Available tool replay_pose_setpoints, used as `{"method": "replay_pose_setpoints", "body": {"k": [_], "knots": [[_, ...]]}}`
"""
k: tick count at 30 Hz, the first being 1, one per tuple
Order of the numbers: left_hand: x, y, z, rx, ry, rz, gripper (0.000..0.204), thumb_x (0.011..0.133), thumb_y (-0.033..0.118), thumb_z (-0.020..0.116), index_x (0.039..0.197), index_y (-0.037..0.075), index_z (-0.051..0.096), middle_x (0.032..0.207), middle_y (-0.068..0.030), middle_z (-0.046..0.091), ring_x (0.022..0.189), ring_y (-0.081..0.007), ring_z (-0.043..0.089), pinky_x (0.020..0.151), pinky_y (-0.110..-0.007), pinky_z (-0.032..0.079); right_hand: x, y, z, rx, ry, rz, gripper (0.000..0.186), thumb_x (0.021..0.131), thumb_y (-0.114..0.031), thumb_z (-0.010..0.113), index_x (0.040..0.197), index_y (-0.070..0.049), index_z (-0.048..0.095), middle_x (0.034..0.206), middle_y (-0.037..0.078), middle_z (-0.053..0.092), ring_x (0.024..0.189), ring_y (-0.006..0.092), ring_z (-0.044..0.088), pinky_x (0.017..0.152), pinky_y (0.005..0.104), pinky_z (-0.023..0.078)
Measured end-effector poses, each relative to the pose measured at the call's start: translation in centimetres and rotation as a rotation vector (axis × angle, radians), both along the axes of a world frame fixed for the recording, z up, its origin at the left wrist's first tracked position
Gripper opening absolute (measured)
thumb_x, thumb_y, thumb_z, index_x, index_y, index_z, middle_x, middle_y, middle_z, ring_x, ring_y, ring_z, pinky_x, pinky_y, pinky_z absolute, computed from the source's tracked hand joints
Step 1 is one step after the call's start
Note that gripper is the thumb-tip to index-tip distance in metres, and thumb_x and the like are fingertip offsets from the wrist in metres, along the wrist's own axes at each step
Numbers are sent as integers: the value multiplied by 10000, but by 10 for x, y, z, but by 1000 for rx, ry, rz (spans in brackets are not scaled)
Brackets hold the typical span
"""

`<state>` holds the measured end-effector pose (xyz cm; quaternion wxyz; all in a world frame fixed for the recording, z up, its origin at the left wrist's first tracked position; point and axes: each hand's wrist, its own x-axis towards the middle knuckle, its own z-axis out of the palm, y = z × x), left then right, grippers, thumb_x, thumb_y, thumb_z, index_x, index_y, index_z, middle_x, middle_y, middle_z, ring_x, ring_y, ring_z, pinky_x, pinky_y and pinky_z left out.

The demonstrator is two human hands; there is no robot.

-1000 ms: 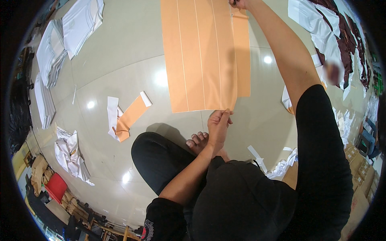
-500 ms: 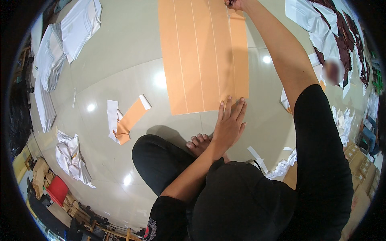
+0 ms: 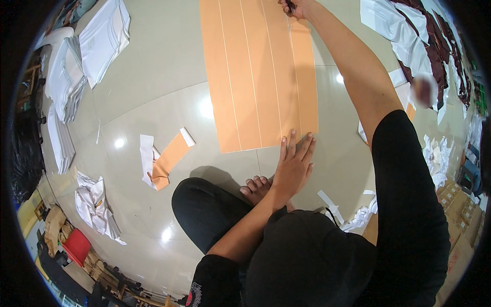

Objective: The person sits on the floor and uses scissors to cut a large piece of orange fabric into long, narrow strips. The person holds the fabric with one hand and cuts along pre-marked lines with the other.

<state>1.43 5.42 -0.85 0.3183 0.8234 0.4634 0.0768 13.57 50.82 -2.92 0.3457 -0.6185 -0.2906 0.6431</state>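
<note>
A large orange sheet (image 3: 250, 77), probably fabric, lies flat on the floor, with pale lines running lengthwise. My left hand (image 3: 293, 166) rests at its near right corner, fingers spread, fingertips on the sheet. At the top edge of the view, my right hand (image 3: 299, 7) is closed around a dark handle (image 3: 290, 6) that looks like scissors; the blades cannot be made out. Below that hand, a gap or raised edge runs down beside the rightmost strip (image 3: 306, 77) of the sheet. The sheet's far end is out of view.
Orange and white offcuts (image 3: 169, 158) and a crumpled white bundle (image 3: 96, 204) lie to the left. White stacks (image 3: 66, 77) stand at far left. White and dark red cloth (image 3: 409, 30) lies at far right, white scraps (image 3: 360, 217) nearer. My bent knee (image 3: 197, 204) is close to the sheet.
The whole view has shifted slightly, so the floor things sit a little lower. My right hand is slightly farther left, with more of the dark handle showing. My left hand stays flat on the sheet.
</note>
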Motion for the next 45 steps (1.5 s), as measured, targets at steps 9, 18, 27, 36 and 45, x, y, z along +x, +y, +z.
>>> {"method": "replay_pose_setpoints", "body": {"k": [9,18,27,36,45], "knots": [[1,-2,0,-25,-9,-10,685,927,341,582,1505,53,354,1604,-102,257,1477,-439,137,1188,-598,132,2,-5,1,11,0,-9,245,810,-276,702,682,-130,554,551,0,503,444,129,435,427,286,368],[-2,-3,5,-49,0,-32,714,919,343,583,1525,69,324,1603,-86,264,1493,-389,133,1212,-555,93,2,-5,1,15,2,-13,252,806,-281,710,682,-121,560,552,3,508,452,133,446,438,290,376],[-2,-9,7,-78,-43,-39,716,900,316,612,1512,60,341,1586,-77,299,1488,-382,157,1212,-553,114,2,-5,2,14,5,-14,260,803,-286,717,682,-113,566,553,6,514,460,136,457,450,295,383],[-3,-10,8,-106,-57,-46,718,897,310,614,1510,57,340,1583,-84,300,1492,-381,149,1215,-550,110,0,-7,2,18,7,-15,268,799,-292,725,683,-105,571,554,10,520,468,140,468,461,299,390],[-3,-11,5,-119,-72,-54,729,893,312,628,1508,52,336,1593,-105,272,1492,-399,117,1193,-597,142,0,-6,3,25,6,-15,277,795,-297,732,683,-97,577,555,13,526,476,144,479,472,303,398]]}}
